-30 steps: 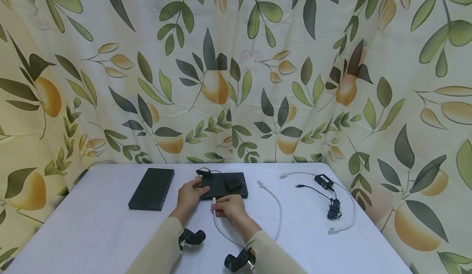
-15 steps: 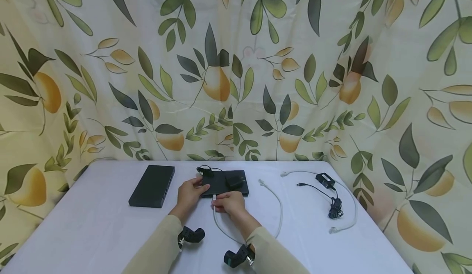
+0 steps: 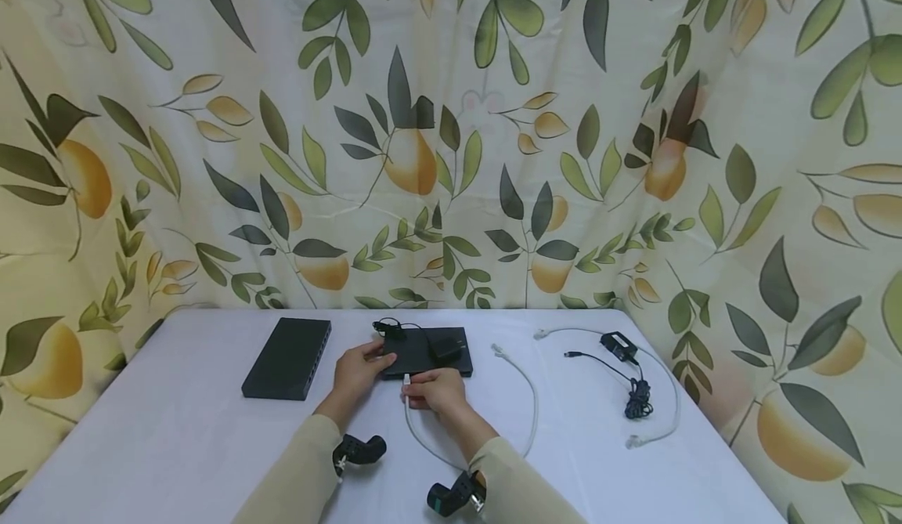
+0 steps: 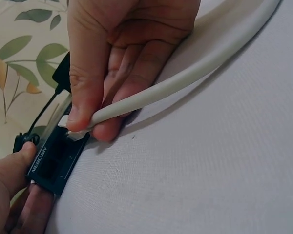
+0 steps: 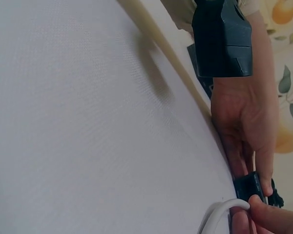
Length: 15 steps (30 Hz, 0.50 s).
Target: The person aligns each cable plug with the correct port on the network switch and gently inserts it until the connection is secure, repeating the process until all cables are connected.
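Observation:
A slim black network switch (image 3: 414, 361), lettered MERCURY on its front in the left wrist view, lies at the middle of the table. My left hand (image 3: 355, 371) grips its left end, thumb on top and fingers beneath. My right hand (image 3: 440, 392) pinches a white network cable (image 4: 161, 90) near its end. The clear plug (image 4: 77, 134) is right at the ports on the switch's front face, partly hidden by the thumb. From there the cable bends back under the right wrist. On the switch rests a black power adapter (image 3: 445, 347) with its thin lead.
A larger black box (image 3: 287, 358) lies to the left. The held cable's other end (image 3: 499, 350) rests right of the switch. Farther right are another white network cable (image 3: 672, 399) and a black adapter (image 3: 618, 345) with a bundled cord (image 3: 638, 400). A patterned curtain (image 3: 451, 195) stands behind the table.

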Tool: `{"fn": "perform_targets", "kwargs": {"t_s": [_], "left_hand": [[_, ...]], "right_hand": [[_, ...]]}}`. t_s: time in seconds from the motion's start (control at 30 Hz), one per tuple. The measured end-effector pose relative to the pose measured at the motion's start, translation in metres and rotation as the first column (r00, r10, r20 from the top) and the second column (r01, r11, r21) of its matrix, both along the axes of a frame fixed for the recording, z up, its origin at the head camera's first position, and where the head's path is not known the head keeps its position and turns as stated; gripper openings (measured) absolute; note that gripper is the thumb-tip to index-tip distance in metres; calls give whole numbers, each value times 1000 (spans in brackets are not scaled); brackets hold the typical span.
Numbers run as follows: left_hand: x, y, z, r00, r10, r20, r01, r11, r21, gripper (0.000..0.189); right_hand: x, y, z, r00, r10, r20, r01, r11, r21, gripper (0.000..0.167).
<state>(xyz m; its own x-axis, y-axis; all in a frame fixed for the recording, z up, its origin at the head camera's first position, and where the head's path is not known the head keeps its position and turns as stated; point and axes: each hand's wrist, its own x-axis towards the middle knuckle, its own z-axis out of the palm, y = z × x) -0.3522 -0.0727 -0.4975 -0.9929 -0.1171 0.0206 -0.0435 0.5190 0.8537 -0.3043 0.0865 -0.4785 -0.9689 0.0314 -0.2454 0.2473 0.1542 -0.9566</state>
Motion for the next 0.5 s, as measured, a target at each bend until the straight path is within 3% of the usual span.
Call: {"fn": "perform_targets", "kwargs": {"t_s": [0.3, 0.5], "left_hand": [[1, -1, -1, 1000, -1, 6, 1, 1000, 21, 49], [-1, 0, -4, 999, -6, -33, 7, 1000, 13, 46]], "right_hand": [[5, 3, 3, 999, 47, -18, -48, 999, -15, 16], [6, 11, 6, 993, 121, -7, -121, 993, 12, 21]]}}
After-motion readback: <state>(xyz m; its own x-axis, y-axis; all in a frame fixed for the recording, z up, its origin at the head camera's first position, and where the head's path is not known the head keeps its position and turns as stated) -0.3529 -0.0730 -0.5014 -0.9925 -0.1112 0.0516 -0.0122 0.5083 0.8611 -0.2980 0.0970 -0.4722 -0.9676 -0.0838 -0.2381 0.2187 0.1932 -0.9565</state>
